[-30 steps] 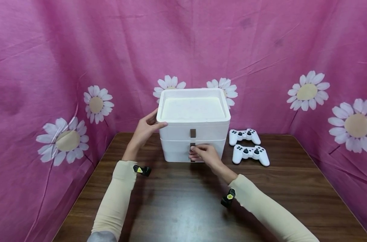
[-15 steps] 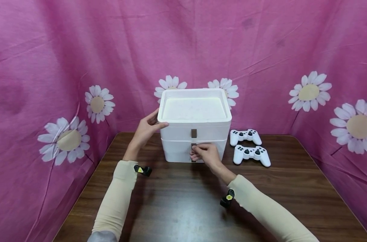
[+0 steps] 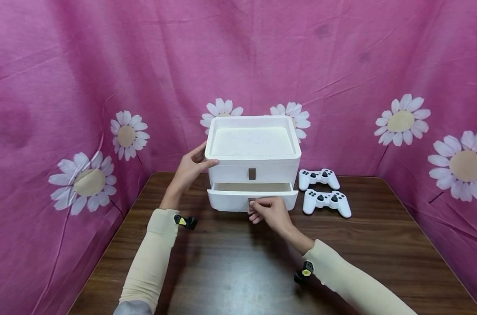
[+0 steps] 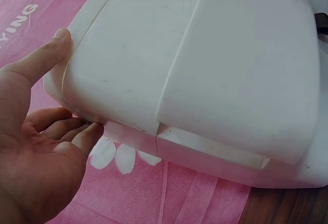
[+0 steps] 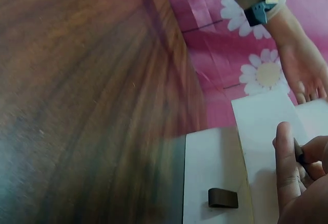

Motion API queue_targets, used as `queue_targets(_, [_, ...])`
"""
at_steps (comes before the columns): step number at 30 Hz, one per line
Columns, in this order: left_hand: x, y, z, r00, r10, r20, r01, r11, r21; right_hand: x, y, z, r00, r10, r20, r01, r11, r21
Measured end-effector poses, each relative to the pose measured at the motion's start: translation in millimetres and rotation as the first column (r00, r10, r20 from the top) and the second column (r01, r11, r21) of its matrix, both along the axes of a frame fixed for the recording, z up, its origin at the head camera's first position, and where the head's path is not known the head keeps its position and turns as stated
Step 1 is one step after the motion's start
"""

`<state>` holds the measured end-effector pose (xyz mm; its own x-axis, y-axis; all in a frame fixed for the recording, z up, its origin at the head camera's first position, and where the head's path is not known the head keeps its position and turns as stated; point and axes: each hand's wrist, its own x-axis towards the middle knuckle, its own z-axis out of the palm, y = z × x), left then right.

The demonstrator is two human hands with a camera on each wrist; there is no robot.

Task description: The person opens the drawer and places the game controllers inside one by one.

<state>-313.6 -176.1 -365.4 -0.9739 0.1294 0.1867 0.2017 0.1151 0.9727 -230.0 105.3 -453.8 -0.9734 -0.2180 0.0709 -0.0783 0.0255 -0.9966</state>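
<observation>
A white drawer unit (image 3: 252, 139) stands at the back of the table. Its middle drawer (image 3: 230, 200) is partly out, with a dark gap behind its front; the bottom drawer is hidden below it in the head view. My right hand (image 3: 273, 213) pinches the middle drawer's brown pull tab (image 5: 298, 151) between thumb and fingers. The bottom drawer's tab (image 5: 223, 198) shows free in the right wrist view, and the top drawer's tab (image 3: 252, 174) is also free. My left hand (image 3: 189, 169) grips the unit's upper left corner, thumb on the front, fingers along the side (image 4: 92, 131).
Two white game controllers (image 3: 319, 178) (image 3: 327, 202) lie right of the unit, one in front of the other. The brown wooden table (image 3: 230, 267) reaches toward me. A pink curtain (image 3: 175, 65) with daisies hangs behind and at both sides.
The middle drawer has slid out toward me, and my right hand has moved back with its tab. My left hand has stayed at the corner.
</observation>
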Motion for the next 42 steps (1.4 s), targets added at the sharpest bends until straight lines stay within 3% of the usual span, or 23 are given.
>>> queue_targets(11, [0.0,-1.8,0.5,1.000,0.004,0.002,-0.004,1.000,-0.019,32.9,3,1.1,0.997,0.077,-0.011,-0.077,0.997,0.026])
queue_targets(24, [-0.2,-1.9,-0.5,1.000,-0.003,-0.008,0.003,1.000,-0.006,59.9,6,-0.4,0.991,0.131,0.007,-0.131,0.991,0.035])
queue_targets(33, [0.3,-0.7,0.6,1.000,-0.013,-0.017,0.013,1.000,0.016,73.9,10,1.4,0.989,0.146,0.006,-0.146,0.989,0.027])
queue_targets(42, [1.6,1.2,1.6,1.000,-0.014,-0.015,0.014,1.000,0.005,76.9,13,0.5,0.988,0.152,0.038,-0.154,0.987,0.049])
